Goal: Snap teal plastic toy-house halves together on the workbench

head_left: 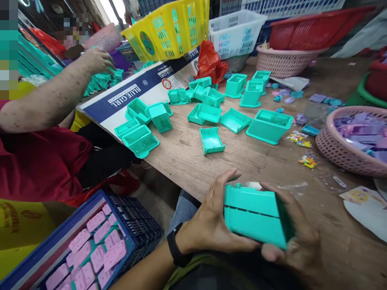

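Between my two hands is a turquoise plastic box (254, 219), held over the table's near edge, with a dark slit running across the face turned towards me. My left hand (216, 219) wraps its left side, thumb along the bottom edge; a black band circles that wrist. My right hand (298, 229) grips the right side, its fingers partly blurred. Beyond them on the table lie a small open turquoise tray (212, 140), another shallow tray (236, 120) and a larger turquoise box (269, 125). More turquoise housings (140, 141) cluster at the left edge.
A pink basket (323, 141) of lilac parts stands at right, near small bags of colourful bits (307, 162). Lower left, a blue crate (133, 217) holds pink-topped pieces. A co-worker's arm (51, 90) reaches over turquoise parts behind a cardboard divider (121, 92). Yellow (169, 30) and white baskets (236, 30) stand behind.
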Motion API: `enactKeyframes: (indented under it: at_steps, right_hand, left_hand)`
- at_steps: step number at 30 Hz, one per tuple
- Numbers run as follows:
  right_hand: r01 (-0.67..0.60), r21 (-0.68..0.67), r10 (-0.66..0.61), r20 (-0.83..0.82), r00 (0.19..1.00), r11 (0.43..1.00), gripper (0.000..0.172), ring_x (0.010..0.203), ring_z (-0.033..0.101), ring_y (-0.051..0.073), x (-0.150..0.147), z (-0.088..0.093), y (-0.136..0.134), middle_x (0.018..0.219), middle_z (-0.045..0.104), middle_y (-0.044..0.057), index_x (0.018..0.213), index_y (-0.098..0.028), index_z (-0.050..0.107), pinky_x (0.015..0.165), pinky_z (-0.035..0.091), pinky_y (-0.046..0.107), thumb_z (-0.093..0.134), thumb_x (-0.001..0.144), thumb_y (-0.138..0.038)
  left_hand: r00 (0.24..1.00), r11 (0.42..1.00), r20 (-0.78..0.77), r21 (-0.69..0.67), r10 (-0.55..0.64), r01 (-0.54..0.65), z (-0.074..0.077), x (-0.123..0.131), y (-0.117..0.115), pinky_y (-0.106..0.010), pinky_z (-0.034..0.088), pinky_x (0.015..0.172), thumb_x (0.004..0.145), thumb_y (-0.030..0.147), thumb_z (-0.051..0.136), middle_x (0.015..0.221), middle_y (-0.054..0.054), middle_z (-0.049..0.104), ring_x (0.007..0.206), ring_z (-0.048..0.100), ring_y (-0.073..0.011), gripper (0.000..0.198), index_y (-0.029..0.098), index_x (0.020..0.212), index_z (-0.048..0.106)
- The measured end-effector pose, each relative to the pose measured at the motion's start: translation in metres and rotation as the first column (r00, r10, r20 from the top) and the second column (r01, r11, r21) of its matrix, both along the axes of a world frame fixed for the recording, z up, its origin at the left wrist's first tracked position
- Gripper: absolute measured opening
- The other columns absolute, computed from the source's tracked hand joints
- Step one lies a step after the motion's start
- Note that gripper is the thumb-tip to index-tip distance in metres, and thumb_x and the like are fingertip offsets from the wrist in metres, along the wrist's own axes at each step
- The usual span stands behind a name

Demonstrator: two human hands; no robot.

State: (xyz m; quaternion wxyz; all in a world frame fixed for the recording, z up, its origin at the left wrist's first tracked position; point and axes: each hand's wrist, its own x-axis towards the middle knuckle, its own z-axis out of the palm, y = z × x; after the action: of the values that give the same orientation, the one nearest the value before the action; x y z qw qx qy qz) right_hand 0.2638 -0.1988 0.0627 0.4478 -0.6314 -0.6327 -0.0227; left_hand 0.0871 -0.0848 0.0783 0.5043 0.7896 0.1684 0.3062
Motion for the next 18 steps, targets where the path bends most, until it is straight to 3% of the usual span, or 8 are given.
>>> enactKeyframes:
  at_steps: [2,4,7,9,13,18]
  right_hand:
    - [0.017,-0.030,-0.021,-0.160,0.987,0.999,0.090,0.104,0.077,0.032,0.004,-0.007,-0.002,0.123,0.073,0.017,0.147,-0.018,0.051,0.080,0.064,0.036,0.034,0.093,-0.088]
    - [0.013,-0.074,-0.029,-0.229,0.973,0.997,0.085,0.113,0.074,0.033,0.006,-0.005,-0.002,0.131,0.071,0.016,0.146,-0.019,0.053,0.086,0.062,0.039,0.030,0.097,-0.084]
    - [0.082,-0.064,-0.085,-0.047,0.995,0.995,0.070,0.135,0.060,0.036,0.001,0.011,0.001,0.148,0.062,0.016,0.151,-0.020,0.052,0.106,0.052,0.046,0.034,0.105,-0.070]
    - [0.104,-0.028,-0.099,0.154,0.983,0.994,0.064,0.135,0.059,0.036,-0.005,0.023,0.004,0.148,0.061,0.016,0.154,-0.018,0.049,0.109,0.046,0.049,0.033,0.108,-0.061]
    - [0.058,-0.126,-0.007,0.371,0.928,0.990,0.067,0.118,0.067,0.038,-0.011,0.034,0.013,0.134,0.069,0.018,0.143,-0.015,0.057,0.095,0.048,0.051,0.020,0.110,-0.059]
    - [0.037,-0.169,0.024,0.341,0.940,0.985,0.050,0.099,0.072,0.030,-0.002,0.033,0.020,0.116,0.074,0.012,0.135,-0.016,0.062,0.078,0.050,0.040,0.030,0.110,-0.047]
  left_hand:
    - [0.999,0.991,-0.033,-0.131,-0.007,0.003,-0.001,0.002,-0.002,-0.047,0.055,0.112,0.062,0.038,0.099,0.145,-0.012,0.060,0.128,0.065,-0.0327,0.113,0.025,0.154,0.035]
    - [0.998,0.987,-0.059,-0.160,0.027,-0.036,-0.003,0.005,-0.003,-0.045,0.057,0.106,0.060,0.034,0.098,0.130,-0.008,0.068,0.117,0.069,-0.0298,0.098,0.024,0.143,0.047]
    - [0.992,0.995,-0.082,0.002,0.097,-0.098,-0.005,0.009,-0.005,-0.048,0.058,0.100,0.059,0.035,0.094,0.124,-0.010,0.067,0.113,0.067,-0.0326,0.087,0.019,0.133,0.052]
    - [0.991,0.987,-0.085,0.132,0.102,-0.090,-0.005,0.013,-0.006,-0.052,0.058,0.098,0.065,0.041,0.088,0.120,-0.013,0.065,0.110,0.065,-0.0345,0.077,0.016,0.129,0.053]
    - [0.992,0.969,-0.085,0.235,0.092,-0.070,-0.001,0.020,-0.008,-0.052,0.057,0.098,0.078,0.038,0.068,0.114,-0.015,0.065,0.107,0.064,-0.0336,0.058,0.012,0.127,0.052]
    - [0.987,0.962,-0.083,0.246,0.140,-0.116,0.001,0.027,-0.013,-0.049,0.058,0.092,0.072,0.033,0.065,0.104,-0.013,0.065,0.098,0.065,-0.0324,0.045,0.015,0.111,0.055]
